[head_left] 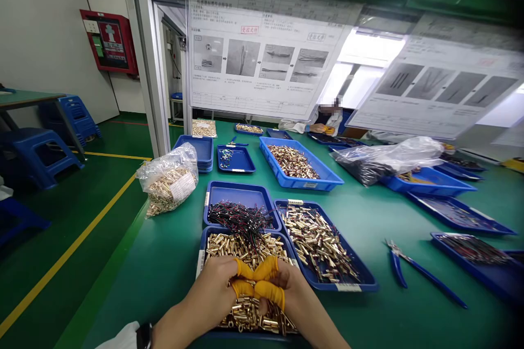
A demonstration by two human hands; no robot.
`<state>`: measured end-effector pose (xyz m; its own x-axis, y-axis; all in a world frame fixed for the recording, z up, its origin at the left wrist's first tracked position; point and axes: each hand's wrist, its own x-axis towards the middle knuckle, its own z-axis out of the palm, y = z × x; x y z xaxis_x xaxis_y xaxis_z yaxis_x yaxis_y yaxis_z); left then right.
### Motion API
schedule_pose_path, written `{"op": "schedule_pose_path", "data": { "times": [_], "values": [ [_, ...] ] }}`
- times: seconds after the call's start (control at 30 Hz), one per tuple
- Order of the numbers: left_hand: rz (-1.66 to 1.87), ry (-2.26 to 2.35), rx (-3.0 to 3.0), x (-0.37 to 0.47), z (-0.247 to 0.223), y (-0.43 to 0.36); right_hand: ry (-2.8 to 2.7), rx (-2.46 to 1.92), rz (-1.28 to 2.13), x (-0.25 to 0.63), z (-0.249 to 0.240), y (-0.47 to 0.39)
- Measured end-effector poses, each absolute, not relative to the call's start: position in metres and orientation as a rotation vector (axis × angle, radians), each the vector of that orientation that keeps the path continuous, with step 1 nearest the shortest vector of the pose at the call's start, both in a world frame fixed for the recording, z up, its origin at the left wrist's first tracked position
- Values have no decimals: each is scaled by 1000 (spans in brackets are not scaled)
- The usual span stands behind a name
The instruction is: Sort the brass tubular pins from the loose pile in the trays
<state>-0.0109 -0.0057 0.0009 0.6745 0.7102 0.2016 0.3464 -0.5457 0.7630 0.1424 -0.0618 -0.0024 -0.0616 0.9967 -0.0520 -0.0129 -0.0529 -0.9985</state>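
Observation:
My left hand [215, 288] and my right hand [292, 287] meet over a blue tray [201, 245] full of small brass sleeves [248, 316]. Yellow finger cots cover the thumb and index finger of each. Both hands are closed in a pinch, fingertips touching; whatever lies between them is hidden or too small to name. Thin dark and red wires [237, 218] with small tips lie in another blue tray [239, 190] just beyond, some hanging over the sleeves. To the right, a third blue tray [366, 286] holds brass sleeves with wires attached [317, 242].
Blue-handled pliers [426, 275] lie at right. A bag of brass parts [172, 182] stands at left, near stacked trays [204, 147]. Farther off are a blue bin [331, 179] and a plastic bag [388, 155]. Instruction sheets [262, 92] hang above; another person's hand [317, 128] is beyond.

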Motion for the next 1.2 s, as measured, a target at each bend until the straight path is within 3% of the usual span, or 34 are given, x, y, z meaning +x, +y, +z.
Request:
{"op": "schedule_pose_path", "data": {
  "times": [0.13,0.37,0.6,0.67,0.9,1.07,1.2],
  "values": [
    [726,644,2269,-17,2,-12,-1079,-1080,1550,137,4,-59],
    [777,706,2195,-23,-5,-19,-1031,-1085,1478,124,9,-69],
    [762,1254,1842,-1,0,9,-883,-1742,314,197,22,-74],
    [754,1246,1823,4,0,17,-931,-1830,162,202,17,-71],
    [894,1001,1978,-3,-4,12,-1391,-1539,445,147,-7,-67],
    [991,552,2303,-12,-6,-4,-1333,-1476,796,139,-2,-64],
    [969,587,2334,-13,-9,-8,-1157,-1296,1040,137,5,-63]
  ]
}}
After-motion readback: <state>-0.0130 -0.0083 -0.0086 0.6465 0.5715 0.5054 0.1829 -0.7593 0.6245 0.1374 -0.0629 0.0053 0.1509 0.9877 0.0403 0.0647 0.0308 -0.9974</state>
